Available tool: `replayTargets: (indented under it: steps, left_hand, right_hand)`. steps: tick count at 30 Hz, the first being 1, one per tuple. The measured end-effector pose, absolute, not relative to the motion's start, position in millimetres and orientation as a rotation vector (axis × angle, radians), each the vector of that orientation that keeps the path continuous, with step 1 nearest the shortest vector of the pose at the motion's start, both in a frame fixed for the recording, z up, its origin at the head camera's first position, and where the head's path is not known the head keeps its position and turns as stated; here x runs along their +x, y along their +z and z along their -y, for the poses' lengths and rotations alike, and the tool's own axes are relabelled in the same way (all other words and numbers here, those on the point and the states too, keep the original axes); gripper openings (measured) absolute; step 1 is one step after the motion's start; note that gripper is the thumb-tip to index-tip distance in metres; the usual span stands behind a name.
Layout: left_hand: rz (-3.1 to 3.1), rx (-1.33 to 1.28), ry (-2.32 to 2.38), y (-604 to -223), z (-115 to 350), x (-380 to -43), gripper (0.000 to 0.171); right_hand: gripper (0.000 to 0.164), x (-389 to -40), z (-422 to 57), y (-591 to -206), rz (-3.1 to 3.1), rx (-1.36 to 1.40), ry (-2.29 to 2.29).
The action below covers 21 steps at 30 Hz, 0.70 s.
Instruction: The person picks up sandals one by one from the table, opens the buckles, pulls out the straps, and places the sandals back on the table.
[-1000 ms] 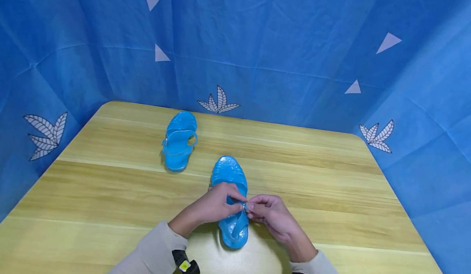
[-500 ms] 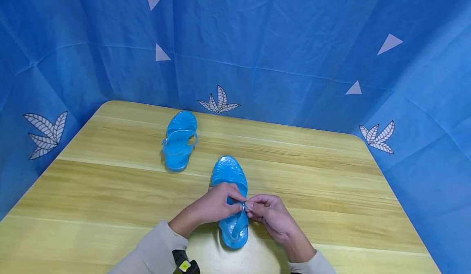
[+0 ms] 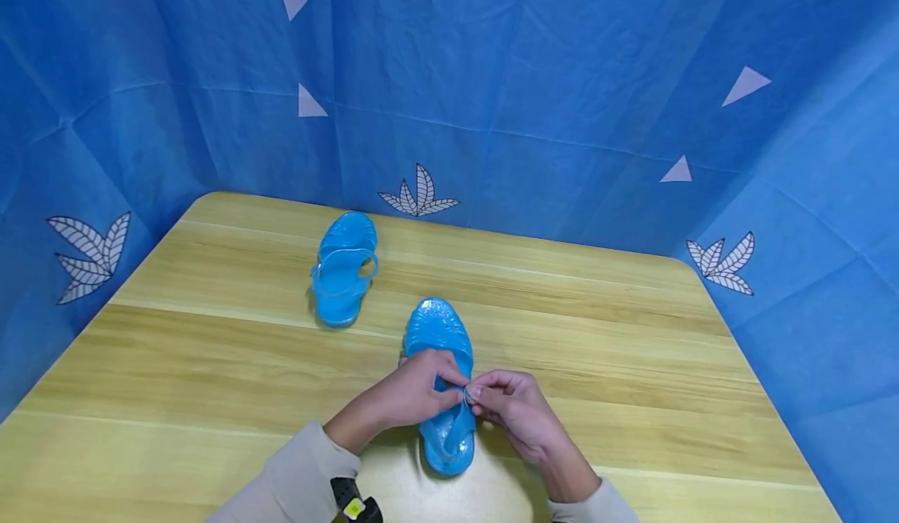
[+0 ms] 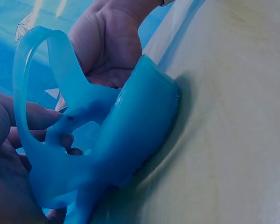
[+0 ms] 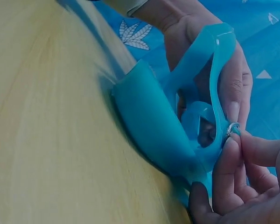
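A glossy blue jelly sandal sits on the table, toe pointing away from me. My left hand reaches over its left side and pinches the ankle strap near the buckle with thumb and forefinger. On the other side, my right hand pinches the strap end at the small metal buckle. The heel strap stands up in a loop in the right wrist view. Fingertips hide part of the buckle, so I cannot tell how far the strap is through it.
A second blue sandal lies farther back on the left, its strap looped over. The wood-grain table ends at a blue curtain printed with leaves and triangles, which encloses the back and both sides.
The right fingers shift very slightly at the buckle, and less of its metal shows now. The left hand and both sandals stay in place.
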State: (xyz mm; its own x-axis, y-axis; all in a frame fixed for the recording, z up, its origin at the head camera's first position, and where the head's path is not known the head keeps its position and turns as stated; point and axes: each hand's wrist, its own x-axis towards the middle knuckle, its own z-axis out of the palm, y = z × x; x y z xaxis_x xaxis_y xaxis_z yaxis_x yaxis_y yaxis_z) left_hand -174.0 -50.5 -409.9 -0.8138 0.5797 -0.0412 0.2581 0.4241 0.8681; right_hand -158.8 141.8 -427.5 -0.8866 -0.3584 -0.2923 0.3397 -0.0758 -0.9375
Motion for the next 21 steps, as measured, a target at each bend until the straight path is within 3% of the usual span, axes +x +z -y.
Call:
replayTargets:
  steps: [6, 15, 21]
  left_hand:
    - [-2.344, 0.729, 1.336, -411.5, 52.6, -174.7, 0.017]
    - [-2.317, 0.744, 1.31, -410.9, 55.5, -177.3, 0.02]
    - [-2.394, 0.762, 1.215, -408.5, 56.2, -177.0, 0.024]
  right_hand:
    - [0.003, -157.8, -141.4, -427.2, -1.803, -0.059, -1.978]
    - [0.032, -156.9, -144.8, -427.1, -2.052, -0.125, -1.797]
    - [0.032, -155.6, -142.7, -426.1, -2.19, -0.202, -1.676]
